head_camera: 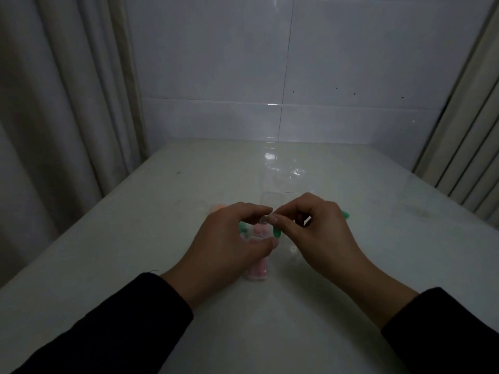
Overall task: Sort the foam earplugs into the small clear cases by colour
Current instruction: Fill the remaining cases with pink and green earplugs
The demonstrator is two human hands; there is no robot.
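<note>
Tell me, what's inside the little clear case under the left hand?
Pink earplugs show through the clear case. The left hand covers its far part, so how many there are stays hidden.

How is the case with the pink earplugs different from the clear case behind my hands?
The case with pink earplugs lies near, between the hands, and shows pink foam inside; the clear case behind the hands lies farther back and looks empty. The left hand grips the pink one; the far one is mostly hidden behind the fingers. Both are small, see-through and on the white table.
</note>
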